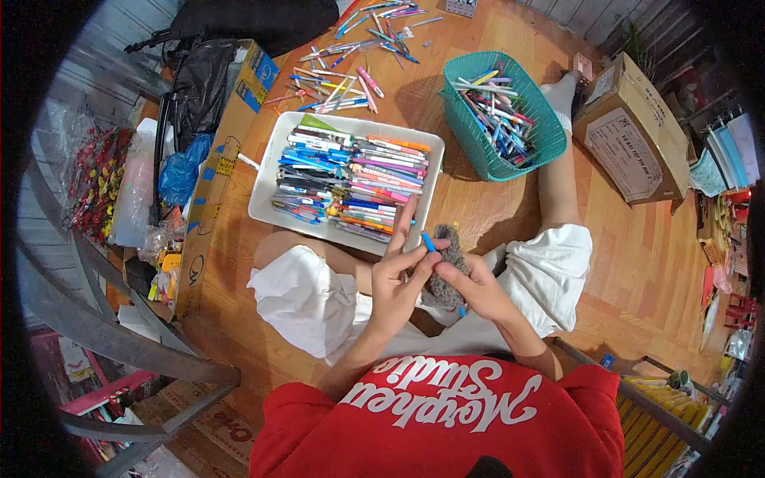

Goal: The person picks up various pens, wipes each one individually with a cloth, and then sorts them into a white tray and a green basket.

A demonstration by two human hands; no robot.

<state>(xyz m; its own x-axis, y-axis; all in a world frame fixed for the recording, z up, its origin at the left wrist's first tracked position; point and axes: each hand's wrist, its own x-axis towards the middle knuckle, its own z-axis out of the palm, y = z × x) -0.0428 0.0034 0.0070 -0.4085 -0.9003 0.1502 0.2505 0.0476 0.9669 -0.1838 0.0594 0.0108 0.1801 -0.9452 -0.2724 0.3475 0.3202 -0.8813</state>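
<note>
a warm orange-brown wooden plank floor (pixel 637 263) is seen beneath and all around the grip, brightly and evenly lit. far off to the upper right of the grip, a brown cardboard box with a white printed label (pixel 633 131) is set on the floor. well to the left of the grip, a long flattened brown cardboard carton with blue print (pixel 219 171) is laid, with a black plastic bag (pixel 199 84) beside it. low on the left, grey metal bars (pixel 103 334) are seen.

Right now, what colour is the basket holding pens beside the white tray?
Teal green, a mesh-sided plastic basket; the head view shows it, right of the white tray.
</note>
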